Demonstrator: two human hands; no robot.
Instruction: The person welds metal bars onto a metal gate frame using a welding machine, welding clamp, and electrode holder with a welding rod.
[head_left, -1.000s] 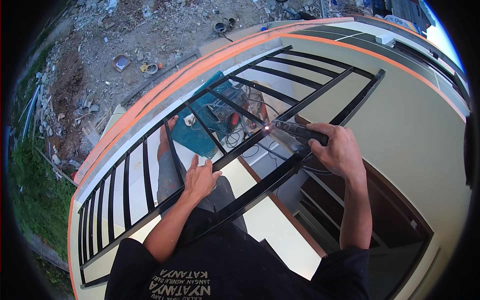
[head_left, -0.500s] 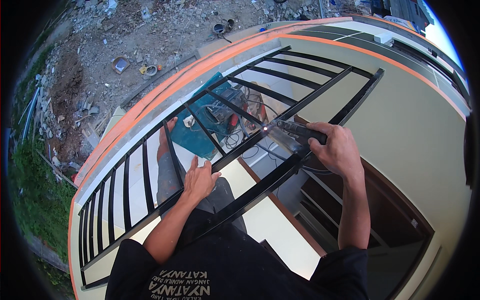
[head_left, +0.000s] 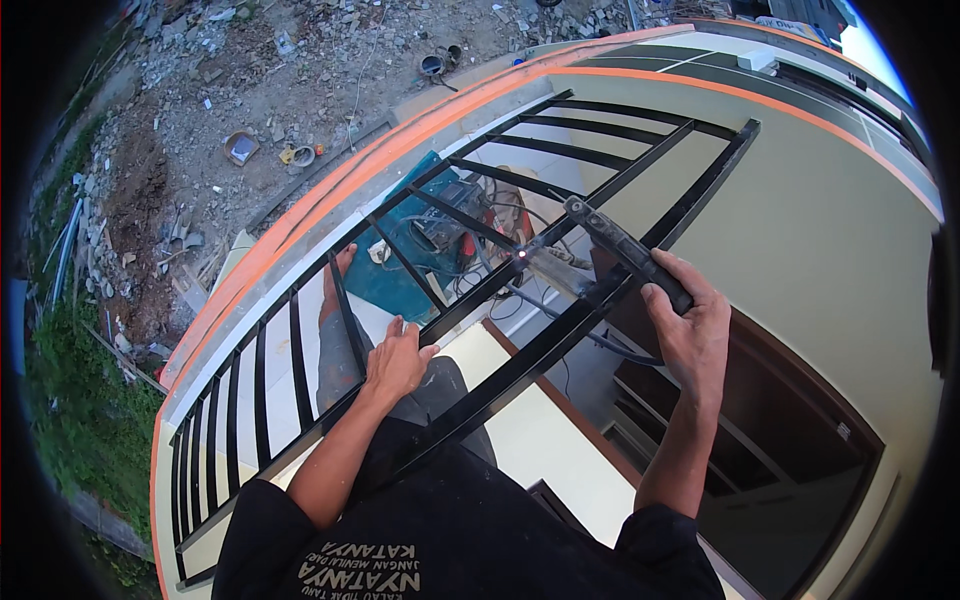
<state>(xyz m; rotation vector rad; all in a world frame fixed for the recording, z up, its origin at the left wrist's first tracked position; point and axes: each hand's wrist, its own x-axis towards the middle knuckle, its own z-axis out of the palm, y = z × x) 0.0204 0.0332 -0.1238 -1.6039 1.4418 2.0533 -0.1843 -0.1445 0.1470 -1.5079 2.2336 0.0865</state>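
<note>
My left hand [head_left: 398, 358] grips a long rail of the black metal frame [head_left: 474, 406], its fingertips over the bar. My right hand [head_left: 688, 335] is closed on a dark welding electrode holder [head_left: 622, 243], which slants up and left above the frame. Its head is above and right of a small glowing spot [head_left: 522, 254] on the inner rail, apart from it; I cannot make out any rod in it. Seen through the bars are a teal sheet [head_left: 385, 290], a welding machine [head_left: 445, 215] and tangled cables.
My bare foot [head_left: 343, 262] is under the bars at left. An orange-edged ledge [head_left: 260, 258] curves along the far side, with rubble ground [head_left: 180, 130] beyond. A beige wall [head_left: 820, 300] and dark doorway [head_left: 790, 510] are at right.
The holder's head has swung up and right, away from the glowing spot, and my right hand has moved down and a little right with it. My left hand stays on the rail.
</note>
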